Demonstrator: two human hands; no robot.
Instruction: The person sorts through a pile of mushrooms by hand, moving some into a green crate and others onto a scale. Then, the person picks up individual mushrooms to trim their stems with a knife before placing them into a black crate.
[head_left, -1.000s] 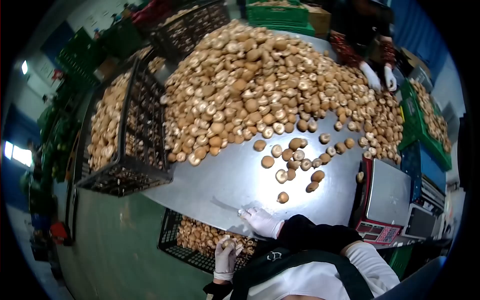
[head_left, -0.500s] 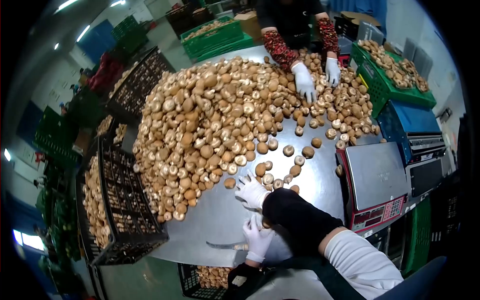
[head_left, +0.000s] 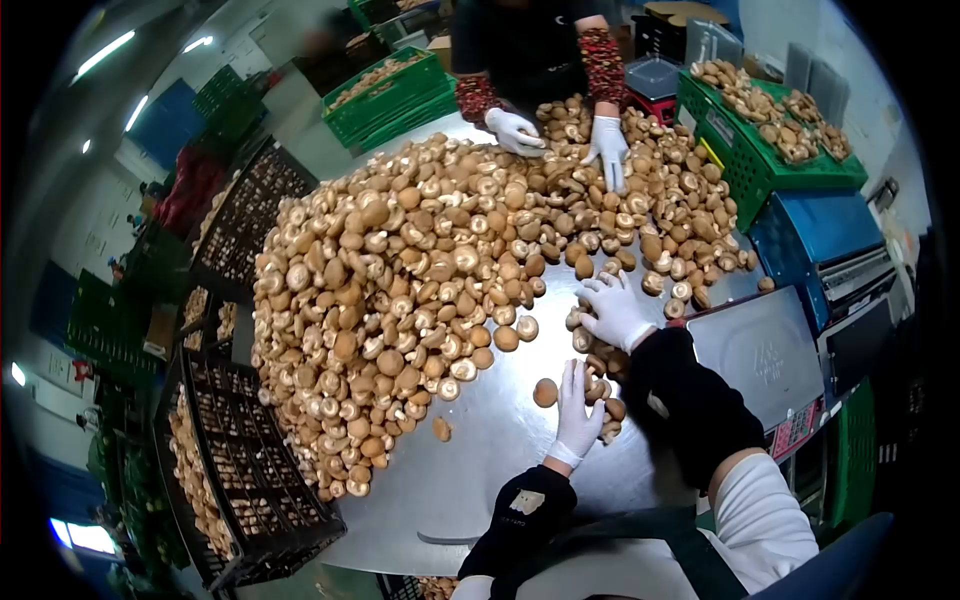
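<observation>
My left hand [head_left: 577, 415], in a white glove, rests against a few loose mushrooms [head_left: 611, 409] on the metal table, its fingers stretched out. Further up and to the right, my right hand [head_left: 615, 311], also gloved, spreads its fingers over more mushrooms [head_left: 607, 357] beside the scale. A large heap of brown mushrooms [head_left: 370, 290] covers the table on the left and reaches to the back. Near the table's front edge lies a thin curved blade [head_left: 445, 539], its handle hidden.
Across the table, a co-worker's two gloved hands [head_left: 607, 152] touch the heap. A scale [head_left: 757, 352] stands at the right, near a green crate [head_left: 735, 160] topped with mushrooms. Black crates [head_left: 250, 440] line the left side. A metal table [head_left: 480, 470] spans the middle.
Both my hands have moved right and farther from my body, to a small cluster of mushrooms. The co-worker's hands have shifted, one leftward. The view has also shifted.
</observation>
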